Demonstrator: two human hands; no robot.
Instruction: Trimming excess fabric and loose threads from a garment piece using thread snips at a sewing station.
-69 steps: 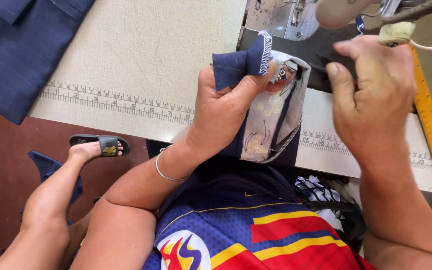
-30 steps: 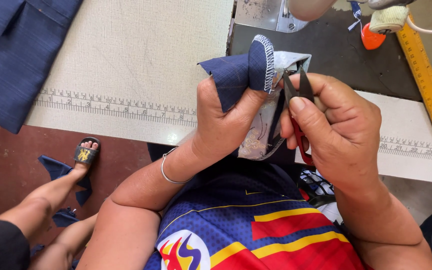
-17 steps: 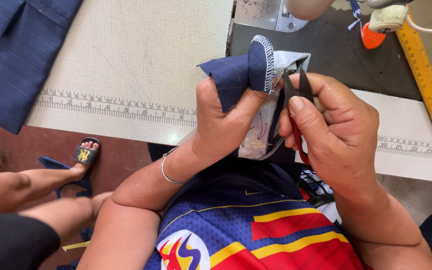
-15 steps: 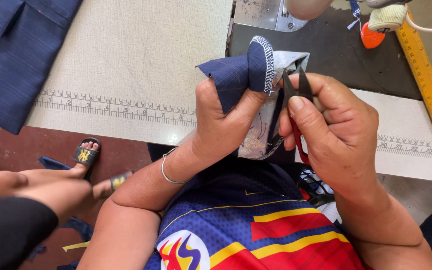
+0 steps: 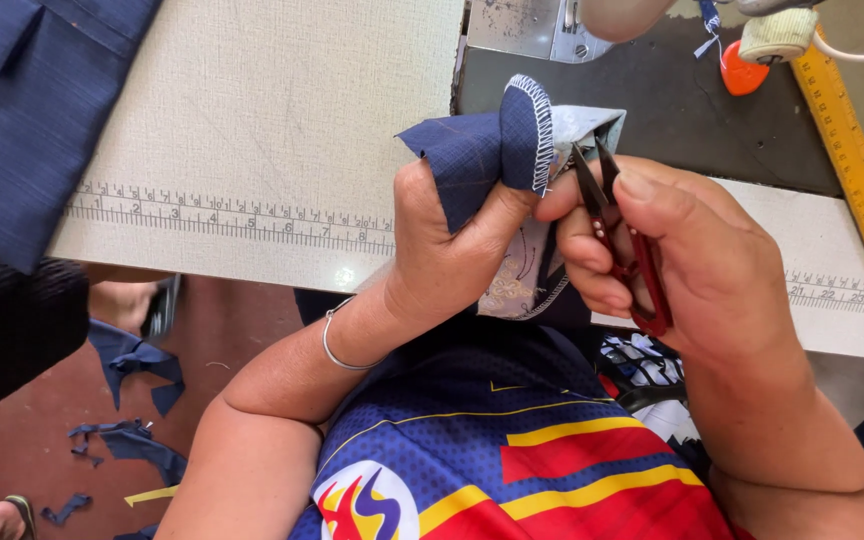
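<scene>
Navy cloth [image 5: 32,110] lies folded at our far left on the pale worktable [image 5: 252,120], whose printed ruler strip runs along the near edge, and blue scraps [image 5: 132,360] litter the red floor below it. Moving right, our left hand [image 5: 447,265] holds up the small navy fabric piece [image 5: 482,150], thumb and fingers pinched on it just under its white overlocked edge, with a paler lining hanging down between our hands. Touching that edge from the right are the thread snips [image 5: 617,235], red-handled, blades slightly parted, gripped by our right hand [image 5: 712,270] with thumb and forefinger pressed on the handles. We judge the risk to be the blade tips: they sit so near the stitching and our left thumb that a squeeze at a wrong angle could nick the seam, the cloth or skin. Farther right, a yellow ruler [image 5: 857,180] slants across the dark machine bed [image 5: 672,110]
</scene>
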